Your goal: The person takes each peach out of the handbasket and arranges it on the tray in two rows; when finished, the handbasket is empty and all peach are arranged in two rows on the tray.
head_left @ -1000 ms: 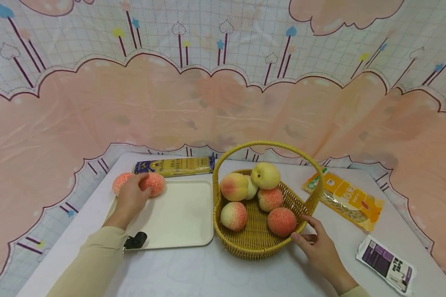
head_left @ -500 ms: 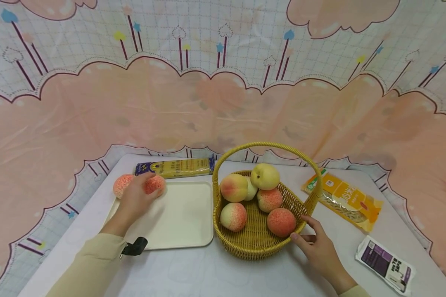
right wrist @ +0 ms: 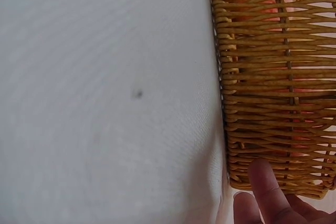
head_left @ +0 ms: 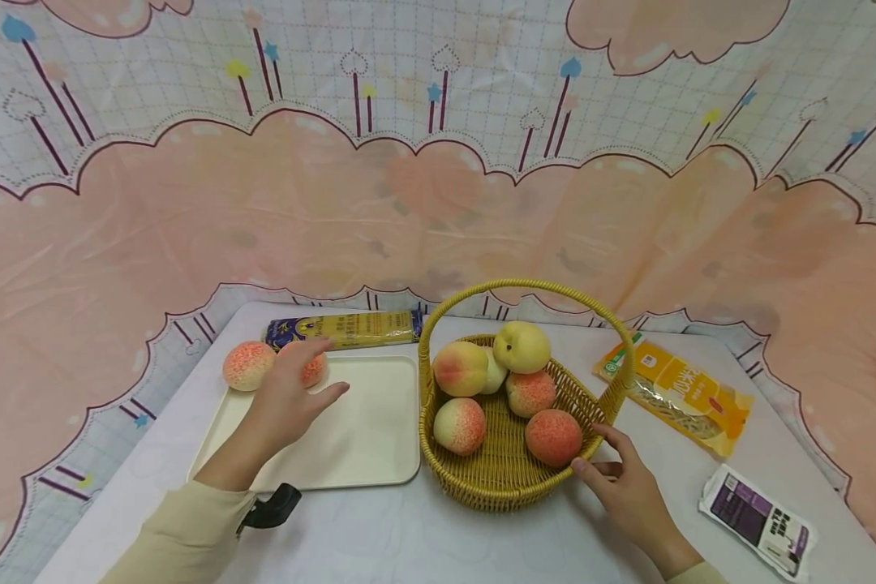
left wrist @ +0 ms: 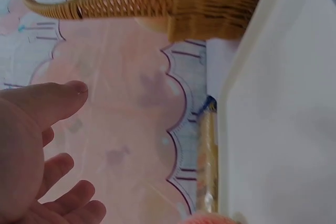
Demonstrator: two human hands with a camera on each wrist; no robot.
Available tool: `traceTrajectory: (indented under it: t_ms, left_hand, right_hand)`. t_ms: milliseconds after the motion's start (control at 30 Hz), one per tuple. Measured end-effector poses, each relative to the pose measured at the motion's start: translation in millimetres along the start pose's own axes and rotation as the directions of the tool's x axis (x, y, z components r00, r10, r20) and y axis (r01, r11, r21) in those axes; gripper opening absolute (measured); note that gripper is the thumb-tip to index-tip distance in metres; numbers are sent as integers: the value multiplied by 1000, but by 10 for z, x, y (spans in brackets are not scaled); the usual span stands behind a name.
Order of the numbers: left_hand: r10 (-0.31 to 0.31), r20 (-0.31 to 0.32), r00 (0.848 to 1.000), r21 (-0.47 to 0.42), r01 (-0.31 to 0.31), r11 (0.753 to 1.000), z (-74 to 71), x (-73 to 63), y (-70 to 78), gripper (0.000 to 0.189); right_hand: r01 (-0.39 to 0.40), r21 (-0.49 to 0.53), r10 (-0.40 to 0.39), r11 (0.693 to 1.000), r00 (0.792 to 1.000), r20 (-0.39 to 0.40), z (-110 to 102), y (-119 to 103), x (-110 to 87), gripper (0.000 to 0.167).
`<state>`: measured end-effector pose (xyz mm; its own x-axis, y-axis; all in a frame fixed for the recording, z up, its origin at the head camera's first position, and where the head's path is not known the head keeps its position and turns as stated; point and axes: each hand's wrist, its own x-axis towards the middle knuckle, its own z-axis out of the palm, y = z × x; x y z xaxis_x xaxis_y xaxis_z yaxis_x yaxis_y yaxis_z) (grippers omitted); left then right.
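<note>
My left hand is over the left part of a cream tray, fingers spread and holding nothing. Two pink-speckled peaches lie at the tray's far left corner, one partly hidden behind that hand. In the left wrist view the thumb stands well apart from the fingers. My right hand grips the right side of a wicker basket, its thumb at the rim and a finger near the handle's foot. Against the woven wall, the right wrist view shows the thumb. Several peaches sit inside the basket.
Behind the tray lies a yellow and blue noodle packet. To the basket's right are an orange noodle bag and a purple and white packet. The basket's tall handle arches over the fruit. A patterned cloth hangs behind the table.
My left hand has let go of a peach at the tray's far left corner and drawn back toward the right, its fingers spreading. The right hand and basket have stayed put.
</note>
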<state>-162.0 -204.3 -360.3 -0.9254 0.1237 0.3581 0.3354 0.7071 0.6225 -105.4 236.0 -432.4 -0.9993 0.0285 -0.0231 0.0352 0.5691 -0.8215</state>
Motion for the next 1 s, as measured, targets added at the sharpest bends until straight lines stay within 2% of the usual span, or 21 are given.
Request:
traceTrajectory:
  t_ms: [200, 400, 667, 900, 1000]
  left_hand:
    - [82, 13, 997, 5, -82, 997, 35, -62, 240, 62]
    - [150, 32, 988, -22, -150, 988, 148, -114, 415, 63]
    - [278, 63, 958, -30, -277, 960, 357, -149, 589, 64]
    - [308, 121, 944, -63, -302, 951, 495, -101, 817, 64]
    - [332, 148, 931, -80, -323, 943, 550, -71, 915, 65]
  right_hand:
    - [3, 0, -3, 1000, 1000, -3, 2, 1, -5, 68]
    - [2, -2, -2, 1000, 1000, -4, 4, 1, -2, 68]
    - [-3, 8, 3, 1000, 1000, 0, -1, -12, -8, 68]
    - [-9, 12, 9, 1000, 1000, 3, 4, 8, 2, 69]
    - [-7, 14, 7, 1000, 1000, 2, 7, 19, 7, 68]
